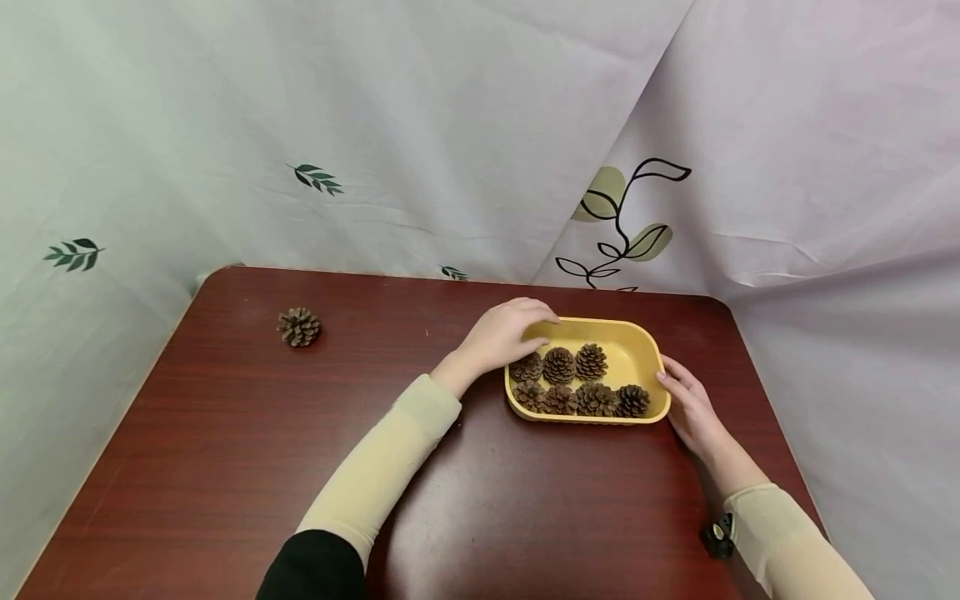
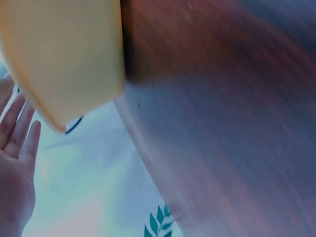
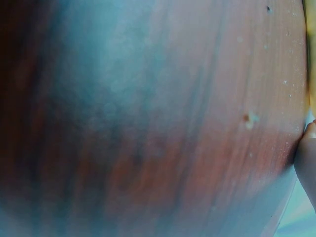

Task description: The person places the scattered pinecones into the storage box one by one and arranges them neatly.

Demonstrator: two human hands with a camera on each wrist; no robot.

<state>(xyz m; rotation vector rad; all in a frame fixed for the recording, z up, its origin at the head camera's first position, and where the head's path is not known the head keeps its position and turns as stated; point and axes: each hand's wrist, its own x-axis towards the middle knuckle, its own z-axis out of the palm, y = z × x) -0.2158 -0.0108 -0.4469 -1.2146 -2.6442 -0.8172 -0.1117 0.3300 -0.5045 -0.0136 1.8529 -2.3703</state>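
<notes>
A yellow tray with a raised rim stands at the right rear of the table, holding several brown pine cones in two rows. My left hand is over its upper left corner, fingers extended near the back rim and thumb above the cones inside. In the left wrist view, straight fingers show beside the tray's outer wall. On the opposite side, my right hand holds the tray's right end, thumb on the rim and fingers along the outside. The right wrist view catches only an edge of that hand.
One pine cone lies apart at the table's far left. The dark red wooden table has rounded back corners, with a pale leaf-patterned cloth hanging behind it. A small black object shows beside the right sleeve.
</notes>
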